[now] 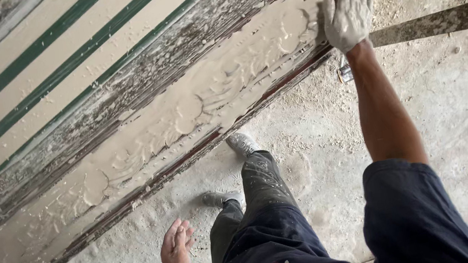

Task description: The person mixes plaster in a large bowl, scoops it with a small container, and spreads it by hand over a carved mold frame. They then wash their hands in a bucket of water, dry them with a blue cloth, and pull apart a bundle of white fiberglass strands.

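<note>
two hands: putty-coated right hand (349, 6) flat, fingers together, on long worn wooden door smeared with beige putty (181, 111); bare left hand (177, 254) loose, empty, above dusty concrete floor (465, 109).

**Colours and patterns in front of you**

Your right hand (349, 7) is coated pale grey, matching the beige-grey putty (194, 109) smeared in swirled, wavy ridges along the plank (134, 84). Beneath it you see weathered grey-brown wood streaked with dark red-brown at the edges. The board (22, 76) beyond is cream with dark green stripes. Your left hand (177, 254) is bare and unsmeared. Your trousers (268, 237) are dark navy, speckled pale, with a red and white mark. The floor (458, 104) is dusty grey.
</note>
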